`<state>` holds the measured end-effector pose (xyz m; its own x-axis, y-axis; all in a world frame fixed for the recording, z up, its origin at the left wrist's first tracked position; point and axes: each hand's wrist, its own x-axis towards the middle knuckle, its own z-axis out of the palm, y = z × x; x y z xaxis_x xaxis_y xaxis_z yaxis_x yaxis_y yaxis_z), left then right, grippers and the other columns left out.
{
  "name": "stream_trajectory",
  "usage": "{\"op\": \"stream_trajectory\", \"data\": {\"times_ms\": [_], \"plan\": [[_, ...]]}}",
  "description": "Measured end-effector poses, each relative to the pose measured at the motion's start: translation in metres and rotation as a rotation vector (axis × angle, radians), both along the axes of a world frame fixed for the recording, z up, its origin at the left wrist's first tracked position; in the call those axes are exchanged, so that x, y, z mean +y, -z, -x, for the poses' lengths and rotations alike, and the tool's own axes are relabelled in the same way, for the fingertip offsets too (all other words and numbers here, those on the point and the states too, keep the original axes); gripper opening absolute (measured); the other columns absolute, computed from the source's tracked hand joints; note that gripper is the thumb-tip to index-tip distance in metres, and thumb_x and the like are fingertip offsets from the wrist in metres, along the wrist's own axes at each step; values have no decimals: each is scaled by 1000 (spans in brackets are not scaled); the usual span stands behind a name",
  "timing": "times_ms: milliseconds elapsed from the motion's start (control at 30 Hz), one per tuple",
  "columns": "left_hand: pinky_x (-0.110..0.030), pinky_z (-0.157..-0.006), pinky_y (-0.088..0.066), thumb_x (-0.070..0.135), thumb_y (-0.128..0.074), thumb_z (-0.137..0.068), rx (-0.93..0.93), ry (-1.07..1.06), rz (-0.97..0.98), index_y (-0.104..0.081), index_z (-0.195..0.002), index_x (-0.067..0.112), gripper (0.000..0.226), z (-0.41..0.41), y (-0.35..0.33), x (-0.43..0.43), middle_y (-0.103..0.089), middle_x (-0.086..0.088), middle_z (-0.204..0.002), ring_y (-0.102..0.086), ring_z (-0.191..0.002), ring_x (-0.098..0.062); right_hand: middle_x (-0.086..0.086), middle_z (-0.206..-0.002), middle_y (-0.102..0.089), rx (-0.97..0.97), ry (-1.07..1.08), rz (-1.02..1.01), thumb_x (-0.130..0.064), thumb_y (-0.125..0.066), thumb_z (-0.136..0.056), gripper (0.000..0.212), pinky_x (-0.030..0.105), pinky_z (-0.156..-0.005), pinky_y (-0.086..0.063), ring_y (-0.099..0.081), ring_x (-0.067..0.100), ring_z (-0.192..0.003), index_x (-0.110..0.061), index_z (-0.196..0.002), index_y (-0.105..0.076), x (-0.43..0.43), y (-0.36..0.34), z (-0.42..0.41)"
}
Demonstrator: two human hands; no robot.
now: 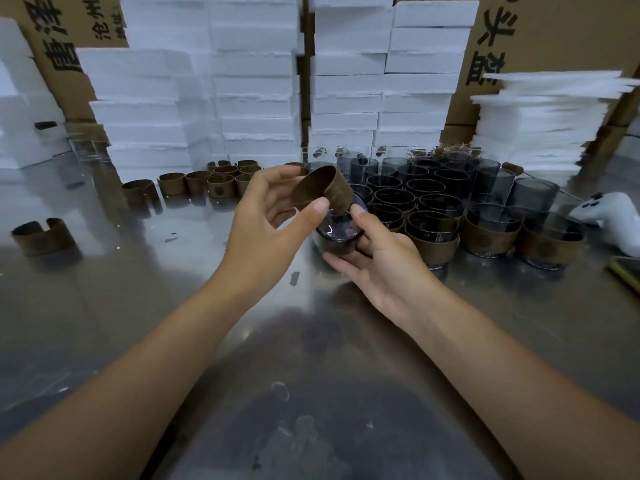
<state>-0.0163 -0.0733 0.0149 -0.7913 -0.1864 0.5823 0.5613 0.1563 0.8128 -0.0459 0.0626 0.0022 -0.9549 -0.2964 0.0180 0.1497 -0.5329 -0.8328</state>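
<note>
Both my forearms are bare, coming in from the lower corners and converging mid-frame. My left hand [270, 220] is raised, palm toward me, thumb and fingers pinching the brown sleeve [322, 188]. My right hand [381, 261] sits lower, fingers curled under the dark glass [337, 237] (thumb up by its rim).

Near half of the table [138, 306] is wide open, so there's loads of room coming in from the front or the left. Only thing out there is a lone sleeve [41, 235] far left. The middle is taken: left hand [266, 216] pinching the held sleeve [322, 188], right hand [377, 258] round the held glass [341, 237]. Right side's jammed with glasses [433, 188] packed tight, plus a controller [609, 216] and phone [627, 271] at the edge. Out back, a sleeve row [194, 183], then foam stacks [207, 98] wall it off.
</note>
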Motion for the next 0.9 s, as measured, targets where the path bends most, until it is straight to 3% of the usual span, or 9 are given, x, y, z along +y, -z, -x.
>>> {"op": "stream_trajectory", "data": {"times_ms": [100, 233, 333, 433, 567, 633, 700, 900], "plan": [[-13, -83, -47, 20, -69, -76, -41, 71, -32, -52, -117, 22, 45, -1, 0, 3, -66, 11, -108, -63, -99, 3, 5, -73, -74, -26, -25, 55, -18, -61, -90, 15, 32, -69, -60, -72, 18, -75, -10, -79, -67, 1, -1, -1], [-11, -80, -47, 25, -71, -72, -34, 111, -21, -56, -117, 24, 47, -2, 0, 3, -68, 14, -104, -63, -99, 4, 6, -75, -74, -63, -79, 111, -21, -64, -88, 19, 33, -66, -60, -73, 17, -71, -14, -74, -73, 2, -1, -4], [-13, -83, -47, 23, -78, -72, -29, 93, 1, -58, -113, 31, 46, -1, 1, 1, -68, 14, -106, -63, -101, 1, 3, -85, -75, -32, -115, 119, -29, -60, -90, 15, 32, -66, -60, -73, 16, -79, -20, -99, -68, 2, -1, -3], [-17, -89, -47, 21, -80, -71, -19, 79, 68, -56, -116, 29, 51, -2, 1, 1, -64, 10, -114, -61, -107, -1, 3, -92, -75, -46, -121, 118, -31, -59, -91, 21, 33, -68, -60, -73, 15, -80, -24, -108, -67, 3, -1, -3], [-18, -94, -45, 9, -76, -74, 3, 89, 163, -51, -123, 21, 57, -4, 2, 2, -61, 5, -119, -58, -113, -4, 9, -88, -74, -98, -112, 132, -39, -66, -82, 25, 37, -76, -59, -72, 18, -86, -16, -82, -77, 3, -3, -3], [-21, -97, -45, 9, -77, -74, 6, 66, 221, -50, -126, 19, 59, -4, 3, 3, -60, 3, -121, -57, -115, -6, 10, -95, -71, -99, -105, 114, -49, -71, -67, 38, 38, -82, -57, -68, 21, -99, -15, -85, -76, 3, -4, -4], [-22, -97, -46, 9, -78, -74, 3, 39, 245, -50, -127, 19, 61, -4, 4, 4, -60, 4, -121, -56, -115, -6, 10, -95, -69, -72, -112, 108, -52, -72, -55, 48, 39, -85, -56, -67, 20, -94, -15, -86, -74, 2, -6, -5], [-21, -93, -49, 10, -78, -74, 5, 25, 233, -50, -127, 25, 61, -3, 5, 4, -61, 6, -120, -58, -113, -7, 5, -87, -72, 13, -178, 128, -46, -75, -54, 28, 42, -94, -49, -59, 21, -97, -23, -69, -78, 0, -6, -7]]}}
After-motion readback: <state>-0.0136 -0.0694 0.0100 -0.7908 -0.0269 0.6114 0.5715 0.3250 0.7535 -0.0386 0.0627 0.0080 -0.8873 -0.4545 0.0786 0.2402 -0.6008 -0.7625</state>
